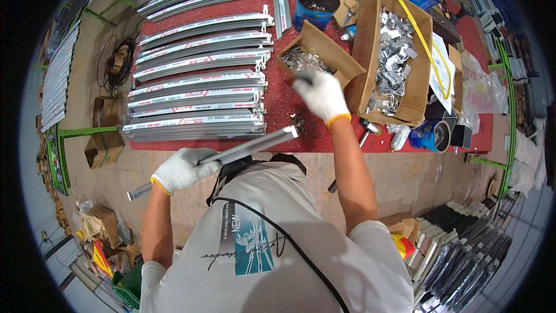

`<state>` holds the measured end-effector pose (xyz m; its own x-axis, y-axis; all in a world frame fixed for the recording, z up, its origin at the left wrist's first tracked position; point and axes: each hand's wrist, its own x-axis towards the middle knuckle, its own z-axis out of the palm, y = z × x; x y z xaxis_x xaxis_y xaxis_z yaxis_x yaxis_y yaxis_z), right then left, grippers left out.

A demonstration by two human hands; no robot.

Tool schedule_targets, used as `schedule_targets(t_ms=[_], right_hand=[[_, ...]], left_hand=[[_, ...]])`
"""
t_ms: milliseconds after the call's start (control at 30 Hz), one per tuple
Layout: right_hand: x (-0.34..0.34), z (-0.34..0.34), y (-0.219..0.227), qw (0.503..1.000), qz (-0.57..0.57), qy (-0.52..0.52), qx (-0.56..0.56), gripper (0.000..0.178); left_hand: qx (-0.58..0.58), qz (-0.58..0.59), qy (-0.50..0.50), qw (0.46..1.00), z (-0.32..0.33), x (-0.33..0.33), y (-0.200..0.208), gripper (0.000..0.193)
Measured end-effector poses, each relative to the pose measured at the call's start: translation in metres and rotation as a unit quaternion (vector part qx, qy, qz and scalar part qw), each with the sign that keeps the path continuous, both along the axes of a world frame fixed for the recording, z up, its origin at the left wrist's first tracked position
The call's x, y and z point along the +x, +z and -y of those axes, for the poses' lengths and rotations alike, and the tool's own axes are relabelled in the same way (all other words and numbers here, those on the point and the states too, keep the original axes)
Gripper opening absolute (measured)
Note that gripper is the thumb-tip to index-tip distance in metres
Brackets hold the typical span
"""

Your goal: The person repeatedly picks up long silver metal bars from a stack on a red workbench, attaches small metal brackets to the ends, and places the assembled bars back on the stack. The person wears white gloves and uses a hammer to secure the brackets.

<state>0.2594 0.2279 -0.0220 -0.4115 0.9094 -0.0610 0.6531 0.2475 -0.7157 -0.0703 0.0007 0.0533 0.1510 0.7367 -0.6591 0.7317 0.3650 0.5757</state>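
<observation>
My left hand, in a white knit glove with a grey palm, is closed around a silver metal profile. The profile slants across in front of my body, its white-capped end up to the right, near the red table's front edge. My right hand, gloved alike, is over the near side of a small open cardboard box of small shiny metal pieces. Its fingers point left and are dark and blurred, so whether they hold a piece does not show. A few tiny dark bits lie on the table below that hand.
Rows of labelled metal profiles cover the table's left side. At right stand a long carton of metal brackets, a blue bucket and a blue tin. A hammer lies near the front edge.
</observation>
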Motion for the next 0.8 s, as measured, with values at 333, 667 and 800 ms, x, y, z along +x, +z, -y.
schedule_targets(t_ms=[333,667,800], right_hand=[[-0.044,-0.102,-0.082,0.955,0.277,-0.004,0.107,0.031],[-0.024,-0.082,-0.07,0.959,0.229,-0.025,0.165,0.029],[-0.011,-0.052,-0.05,0.974,0.073,-0.077,0.202,0.027]], left_hand=[[0.037,0.037,0.195,0.979,0.046,-0.003,-0.023,0.074],[0.017,0.059,0.256,0.965,0.052,-0.002,-0.034,0.068],[0.005,0.093,0.275,0.957,0.047,0.001,-0.035,0.064]])
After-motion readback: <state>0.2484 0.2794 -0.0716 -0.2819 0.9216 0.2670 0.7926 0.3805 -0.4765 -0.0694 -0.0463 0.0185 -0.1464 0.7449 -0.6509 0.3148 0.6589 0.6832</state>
